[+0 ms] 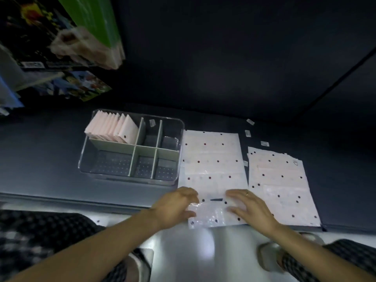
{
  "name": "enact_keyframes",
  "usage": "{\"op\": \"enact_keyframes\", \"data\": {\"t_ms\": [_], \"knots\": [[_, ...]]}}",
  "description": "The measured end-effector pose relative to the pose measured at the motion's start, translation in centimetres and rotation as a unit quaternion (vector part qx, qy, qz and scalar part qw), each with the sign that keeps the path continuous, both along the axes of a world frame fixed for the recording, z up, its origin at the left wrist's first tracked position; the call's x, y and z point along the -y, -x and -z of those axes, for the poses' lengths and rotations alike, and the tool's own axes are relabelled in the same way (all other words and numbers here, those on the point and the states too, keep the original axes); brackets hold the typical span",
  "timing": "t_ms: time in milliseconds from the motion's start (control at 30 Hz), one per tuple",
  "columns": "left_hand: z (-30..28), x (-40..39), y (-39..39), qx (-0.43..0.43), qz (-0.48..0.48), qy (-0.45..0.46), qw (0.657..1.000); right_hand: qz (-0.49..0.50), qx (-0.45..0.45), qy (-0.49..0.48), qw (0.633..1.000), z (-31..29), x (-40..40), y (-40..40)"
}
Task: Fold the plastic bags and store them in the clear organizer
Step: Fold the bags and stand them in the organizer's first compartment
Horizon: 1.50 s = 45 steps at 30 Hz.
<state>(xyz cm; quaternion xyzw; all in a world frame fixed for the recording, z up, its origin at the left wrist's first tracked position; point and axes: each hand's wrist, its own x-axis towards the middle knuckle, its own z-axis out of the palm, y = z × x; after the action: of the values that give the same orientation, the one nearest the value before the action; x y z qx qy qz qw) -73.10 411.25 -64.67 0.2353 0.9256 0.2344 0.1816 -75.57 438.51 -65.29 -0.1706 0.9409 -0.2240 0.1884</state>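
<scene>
Knees: patterned trousers and grey slippers at the bottom of the view, person seated close to the table (50,151) edge.
Left hand (179,206): fingers loosely spread, resting on the left near corner of the flat bag (212,165); grips nothing that I can see.
Right hand (247,206): fingers straight and splayed, palm down on the right near part of the same bag; ring on one finger; nothing held.
Flat bag: pale pink, dotted, lying unfolded directly between and ahead of both hands. Near edge overhangs the table edge slightly. A dark slot, probably the handle cut-out, sits between the two hands.
Key relation: long axis of the bag runs straight away from the person, near end under the hands, far end level with the organizer's back row. Both hands are about equally near. Judgement: a first fold would likely carry the near end away, or one long side across.
Bag stack (282,186): more unfolded dotted bags, just right of the flat bag, right hand nearer.
Clear organizer (130,180): just left of the flat bag, nearly touching it; left hand nearer.
Folded bags (114,129): standing row in the back left compartment. The other compartments hold no bags.
Stickers (264,143): small labels on the table beyond the stack.
Far left: coloured boxes (61,37), blurred.
</scene>
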Motion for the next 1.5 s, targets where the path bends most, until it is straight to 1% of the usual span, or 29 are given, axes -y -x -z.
{"op": "enact_keyframes", "data": {"t_ms": [67,133,233,300,333,367,433,533,600,633,667,700,733,800,833,867,900,933,1000,1100,1167,1233,1267,1300,1333,1367,1433,1467,1500], "knots": [[2.2,-1.2,-1.7,0.026,-0.004,0.044,0.999,-0.076,0.003,-0.030,0.997,1.1,-1.9,-1.4],[3.8,-2.0,-3.0,0.022,0.000,0.074,0.997,-0.123,-0.037,-0.021,0.992,2.1,-3.1,-2.3],[4.6,-2.8,-3.9,-0.015,-0.006,0.084,0.996,-0.138,-0.088,-0.005,0.987,2.4,-3.7,-2.9],[4.5,-2.8,-4.2,-0.029,-0.022,0.051,0.998,-0.136,-0.105,0.012,0.985,2.3,-3.8,-2.9],[4.3,-2.7,-4.3,-0.026,-0.029,0.025,0.999,-0.117,-0.091,0.023,0.989,2.0,-3.8,-2.8],[4.0,-2.6,-4.4,-0.018,-0.031,0.003,0.999,-0.096,-0.043,0.027,0.994,1.6,-3.7,-2.6],[3.1,-2.6,-4.4,0.013,-0.037,-0.027,0.999,-0.094,0.045,0.020,0.994,0.8,-3.8,-1.9],[0.5,-2.8,-3.9,0.107,-0.060,-0.052,0.991,-0.080,0.176,0.067,0.979,-1.5,-3.4,-0.9],[-1.5,-2.9,-3.2,0.158,-0.066,-0.077,0.982,-0.096,0.227,0.082,0.966,-3.6,-3.0,0.2],[-2.4,-3.0,-2.8,0.159,-0.079,-0.090,0.980,-0.100,0.240,0.083,0.962,-4.5,-2.9,0.8],[-3.2,-2.9,-2.5,0.140,-0.104,-0.108,0.979,-0.103,0.240,0.085,0.962,-5.5,-2.8,1.6],[-4.0,-3.0,-2.1,0.096,-0.139,-0.127,0.977,-0.107,0.220,0.083,0.966,-6.2,-2.8,2.5],[-4.6,-3.1,-1.8,0.020,-0.173,-0.139,0.975,-0.108,0.186,0.077,0.973,-6.9,-2.7,3.5],[-5.4,-3.3,-1.1,-0.153,-0.222,-0.146,0.952,-0.092,0.099,0.053,0.989,-7.7,-2.4,5.7],[-5.5,-3.5,-0.9,-0.223,-0.234,-0.140,0.936,-0.080,0.055,0.041,0.994,-7.8,-2.2,6.7],[-5.4,-3.6,-0.6,-0.268,-0.235,-0.129,0.925,-0.067,0.023,0.031,0.997,-7.8,-1.7,7.7],[-5.1,-3.9,-0.5,-0.293,-0.223,-0.112,0.923,-0.056,-0.001,0.022,0.998,-7.5,-1.2,8.8],[-4.6,-4.0,-0.4,-0.302,-0.196,-0.094,0.928,-0.046,-0.013,0.009,0.999,-7.1,-0.6,9.7],[-3.2,-4.7,-0.9,-0.284,-0.129,-0.053,0.948,-0.024,-0.030,-0.024,0.999,-5.9,0.7,11.5],[-0.6,-5.9,-2.2,-0.212,-0.058,0.027,0.975,-0.016,-0.044,-0.080,0.996,-4.2,2.6,13.2],[1.1,-6.3,-2.9,-0.148,-0.044,0.119,0.981,-0.009,-0.072,-0.126,0.989,-3.3,3.4,13.7],[3.0,-6.3,-3.6,-0.081,-0.045,0.174,0.980,0.026,-0.117,-0.152,0.981,-2.7,3.8,13.0],[3.4,-6.3,-3.8,-0.078,-0.043,0.181,0.979,0.034,-0.138,-0.148,0.979,-2.4,4.0,11.9],[3.8,-6.4,-3.9,-0.088,-0.033,0.183,0.979,0.020,-0.157,-0.133,0.978,-2.1,4.2,10.5],[3.8,-6.4,-4.0,-0.086,-0.023,0.188,0.978,-0.015,-0.175,-0.111,0.978,-1.7,4.3,8.7],[3.8,-6.5,-4.1,-0.083,-0.010,0.191,0.978,-0.061,-0.189,-0.086,0.976,-1.3,4.4,6.6],[3.8,-6.6,-3.9,-0.111,0.010,0.194,0.975,-0.151,-0.217,-0.054,0.963,0.0,4.2,2.5],[4.1,-6.6,-3.8,-0.119,0.016,0.202,0.972,-0.190,-0.212,-0.066,0.956,0.8,3.8,0.8],[4.3,-6.6,-3.6,-0.116,0.018,0.215,0.970,-0.218,-0.185,-0.095,0.953,1.5,3.3,-0.6]]}}
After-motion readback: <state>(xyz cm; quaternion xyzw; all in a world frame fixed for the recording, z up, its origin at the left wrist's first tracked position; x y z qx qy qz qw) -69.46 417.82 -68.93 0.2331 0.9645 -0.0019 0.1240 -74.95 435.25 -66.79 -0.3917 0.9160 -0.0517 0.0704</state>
